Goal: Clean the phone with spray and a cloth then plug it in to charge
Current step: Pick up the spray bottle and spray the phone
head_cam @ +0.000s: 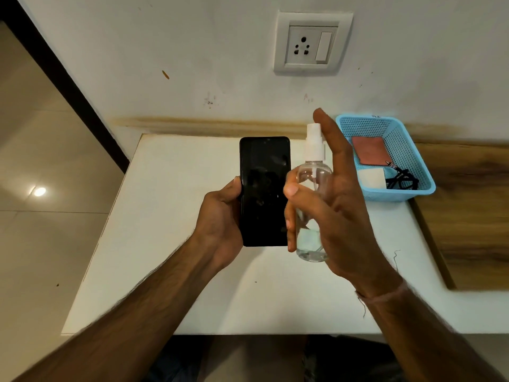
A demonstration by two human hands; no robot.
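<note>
Phone (264,191) at centre, screen up, above tabletop (165,257); left hand (223,216) at its 9 o'clock edge, grip curled round that edge, thumb on the side. Just at 3 o'clock of phone, spray bottle (312,172) upright in right hand (338,216); grip wrapped round the clear body, index finger (327,133) raised beside the white pump, seemingly not pressing yet. Probably the spraying step. Turn nozzle toward screen, press shortly once or twice, keep mist light and away from the edges, hold phone firm.

Count: one phone, one spray bottle, one basket (425,186) at 2 o'clock with one cloth (369,150), one white charger (371,179), one black cable (402,181); one wall socket (311,44) at 12 o'clock.
</note>
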